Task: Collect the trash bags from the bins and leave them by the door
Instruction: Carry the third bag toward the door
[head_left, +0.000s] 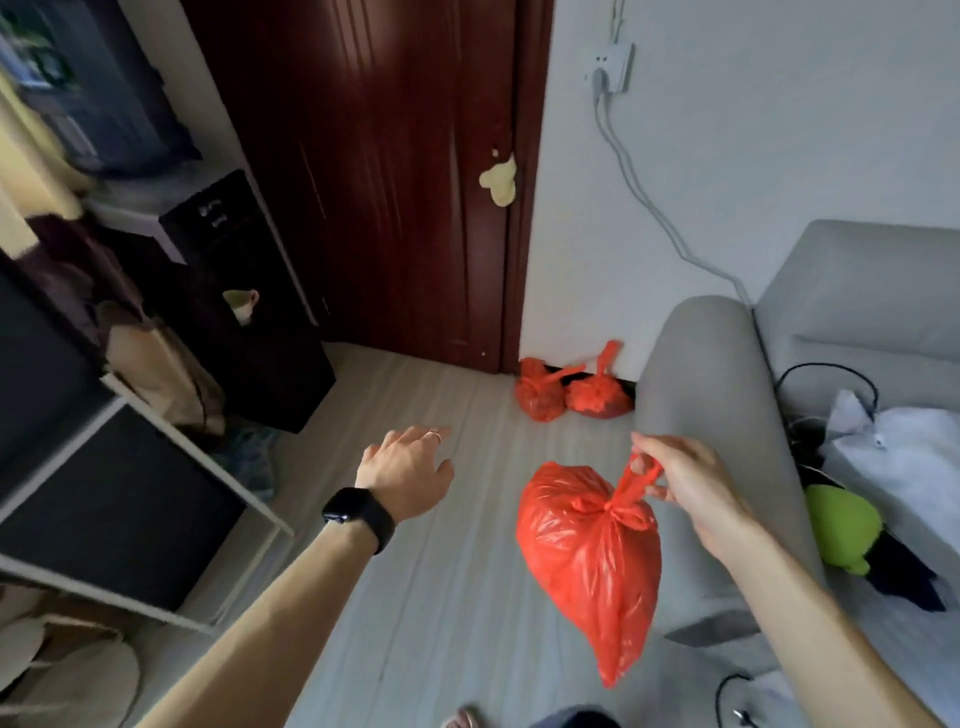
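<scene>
Both forearms are reaching out low in front of the person, and between them a tied red bag (589, 561) is hanging clear of the floor (441, 571), its long axis running down and slightly away from the knot to a pointed tail.

Largest in the room, the dark red door (363, 182) is standing shut straight ahead, and the grey sofa (727, 415) is filling the right side, its rounded arm lying just beside the carrying hand. At the foot of the wall, between the door frame and the sofa arm, two more knotted red bags (569, 392) are sitting on the floor, touching each other.

The right hand (680, 486) is pinching the hanging bag's knotted handles between fingers and thumb. The left hand (408, 467) is hovering empty, fingers spread and loosely curled, with a black watch (358, 517) on the wrist.

The drop spot lies ahead and a little to the right of the hanging bag, so the right hand is the nearer one. All three bags are tied shut; what they are holding cannot be made out.
</scene>
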